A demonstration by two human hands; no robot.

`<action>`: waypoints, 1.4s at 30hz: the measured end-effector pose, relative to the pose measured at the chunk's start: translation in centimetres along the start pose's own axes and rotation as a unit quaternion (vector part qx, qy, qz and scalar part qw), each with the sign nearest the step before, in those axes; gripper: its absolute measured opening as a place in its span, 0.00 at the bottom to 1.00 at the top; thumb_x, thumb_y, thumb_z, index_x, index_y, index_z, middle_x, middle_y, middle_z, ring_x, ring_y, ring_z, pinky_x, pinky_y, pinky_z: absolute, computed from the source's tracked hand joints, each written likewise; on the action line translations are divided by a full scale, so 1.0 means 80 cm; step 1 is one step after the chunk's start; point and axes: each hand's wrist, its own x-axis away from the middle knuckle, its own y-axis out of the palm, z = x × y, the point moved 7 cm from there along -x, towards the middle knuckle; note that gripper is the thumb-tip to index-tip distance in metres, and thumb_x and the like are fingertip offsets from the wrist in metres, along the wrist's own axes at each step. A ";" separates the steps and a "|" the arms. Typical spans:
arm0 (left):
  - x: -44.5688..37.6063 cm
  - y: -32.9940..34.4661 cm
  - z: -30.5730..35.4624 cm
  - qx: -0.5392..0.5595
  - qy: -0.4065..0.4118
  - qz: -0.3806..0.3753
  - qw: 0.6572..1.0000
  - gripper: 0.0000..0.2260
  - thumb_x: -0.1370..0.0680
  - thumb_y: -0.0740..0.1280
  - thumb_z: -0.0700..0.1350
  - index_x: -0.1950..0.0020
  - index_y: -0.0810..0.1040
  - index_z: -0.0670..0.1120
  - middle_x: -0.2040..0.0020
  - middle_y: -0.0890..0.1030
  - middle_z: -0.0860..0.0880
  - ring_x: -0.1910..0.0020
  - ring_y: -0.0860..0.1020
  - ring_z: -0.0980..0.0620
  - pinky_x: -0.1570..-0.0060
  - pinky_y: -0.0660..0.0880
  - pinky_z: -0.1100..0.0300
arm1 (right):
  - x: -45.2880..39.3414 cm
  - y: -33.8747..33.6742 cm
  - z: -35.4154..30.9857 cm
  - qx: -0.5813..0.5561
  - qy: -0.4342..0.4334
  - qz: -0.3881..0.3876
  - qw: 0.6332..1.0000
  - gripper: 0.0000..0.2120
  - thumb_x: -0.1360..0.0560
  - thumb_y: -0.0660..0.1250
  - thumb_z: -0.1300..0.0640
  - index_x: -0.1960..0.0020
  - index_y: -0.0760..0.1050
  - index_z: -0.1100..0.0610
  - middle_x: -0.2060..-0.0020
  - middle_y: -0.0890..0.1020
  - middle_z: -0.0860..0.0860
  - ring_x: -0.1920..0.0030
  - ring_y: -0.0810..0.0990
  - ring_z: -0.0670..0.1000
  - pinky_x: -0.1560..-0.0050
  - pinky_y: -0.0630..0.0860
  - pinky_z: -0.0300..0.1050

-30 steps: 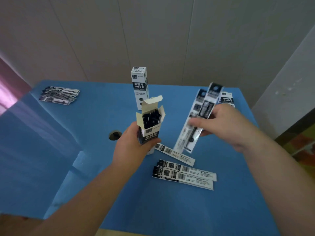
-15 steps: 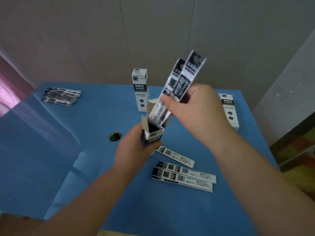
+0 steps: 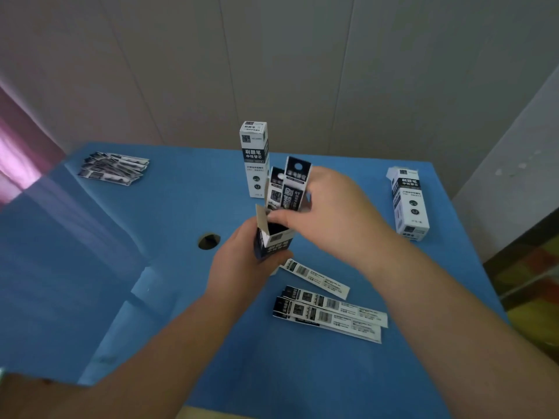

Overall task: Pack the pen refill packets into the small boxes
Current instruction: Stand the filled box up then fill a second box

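Note:
My left hand [image 3: 242,267] grips an open small black-and-white box [image 3: 273,238] upright above the blue table [image 3: 121,237], its top flap folded back. My right hand [image 3: 329,213] pinches two refill packets [image 3: 292,186] that stand in the box's mouth, their upper halves still sticking out. Three more packets lie flat on the table in front: one [image 3: 316,278] just right of my left hand and a pair [image 3: 329,313] nearer me. A fan of several packets [image 3: 113,169] lies at the far left.
A closed box [image 3: 255,158] stands upright behind my hands. Another box [image 3: 408,204] stands near the table's right edge. A round hole [image 3: 208,241] is in the tabletop left of my left hand. A wall runs behind the table.
My right hand brought the two packets from the right side of the table over the box and has pushed them down into its opening. My left hand has kept the box in place.

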 end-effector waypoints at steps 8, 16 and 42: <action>0.000 0.000 -0.002 0.005 -0.002 0.003 1.000 0.20 0.30 0.78 0.57 0.43 0.73 0.66 0.48 0.81 0.66 0.48 0.79 0.67 0.54 0.77 0.63 | -0.007 -0.011 -0.029 0.095 -0.050 -0.039 0.993 0.04 0.24 0.70 0.48 0.53 0.83 0.45 0.62 0.82 0.42 0.59 0.79 0.44 0.62 0.75 0.44; -0.001 0.004 -0.001 -0.011 0.002 -0.004 1.000 0.19 0.29 0.79 0.56 0.44 0.73 0.65 0.49 0.81 0.66 0.49 0.79 0.65 0.53 0.79 0.60 | -0.025 0.014 -0.026 0.243 -0.013 -0.106 0.964 0.05 0.25 0.69 0.54 0.59 0.81 0.52 0.67 0.77 0.49 0.65 0.77 0.53 0.71 0.63 0.40; -0.005 0.005 0.006 -0.016 0.058 -0.027 0.998 0.23 0.30 0.77 0.57 0.49 0.67 0.77 0.48 0.78 0.72 0.48 0.76 0.71 0.59 0.70 0.65 | -0.022 0.040 -0.028 0.282 0.044 -0.190 0.939 0.09 0.23 0.63 0.66 0.60 0.66 0.60 0.67 0.68 0.51 0.70 0.66 0.49 0.71 0.58 0.42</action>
